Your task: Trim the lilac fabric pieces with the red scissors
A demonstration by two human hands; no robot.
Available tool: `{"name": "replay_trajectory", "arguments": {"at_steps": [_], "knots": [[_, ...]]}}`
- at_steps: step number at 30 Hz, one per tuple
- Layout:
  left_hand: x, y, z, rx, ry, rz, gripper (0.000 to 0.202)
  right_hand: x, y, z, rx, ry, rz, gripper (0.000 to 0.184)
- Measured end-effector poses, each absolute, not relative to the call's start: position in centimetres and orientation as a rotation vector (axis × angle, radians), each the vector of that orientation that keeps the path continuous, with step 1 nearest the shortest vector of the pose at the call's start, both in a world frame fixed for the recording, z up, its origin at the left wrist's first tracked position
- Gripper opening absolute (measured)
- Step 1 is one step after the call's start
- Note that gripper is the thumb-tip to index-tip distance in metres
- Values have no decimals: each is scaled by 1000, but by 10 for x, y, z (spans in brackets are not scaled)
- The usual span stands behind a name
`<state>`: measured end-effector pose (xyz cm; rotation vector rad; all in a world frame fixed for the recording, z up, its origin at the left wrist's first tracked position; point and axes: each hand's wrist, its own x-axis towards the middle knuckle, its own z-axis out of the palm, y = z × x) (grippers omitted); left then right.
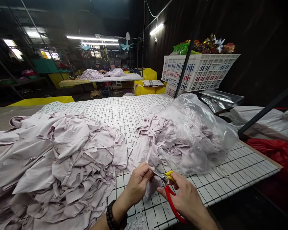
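My left hand point(141, 179), with a dark beaded bracelet on its wrist, pinches a piece of pale pink fabric point(151, 188) near the table's front edge. In my right hand point(186, 196) are scissors point(171, 199) with one red and one yellow handle. Their blades reach toward my left fingertips, at the fabric's edge. Whether the blades are closed on the fabric I cannot tell. A large heap of pale pink fabric pieces point(69, 153) lies to the left. More such pieces spill from a clear plastic bag point(196, 137) just beyond my hands.
Small fabric snippets point(139, 220) lie on the grid-covered table point(110, 108) by its front edge. A black pole point(186, 64) rises beside a white plastic crate point(199, 72) at the back right. A red bag point(271, 156) is off the right edge. A person point(97, 65) is at a farther table.
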<state>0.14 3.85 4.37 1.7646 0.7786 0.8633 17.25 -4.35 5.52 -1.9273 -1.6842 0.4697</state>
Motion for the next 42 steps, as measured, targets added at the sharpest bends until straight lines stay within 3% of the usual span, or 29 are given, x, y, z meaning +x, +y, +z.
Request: {"name": "replay_trajectory", "arguments": {"at_steps": [42], "knots": [[-4, 36, 23, 1509, 716, 819, 33, 165, -38, 46, -1946, -1761, 517, 33]]}}
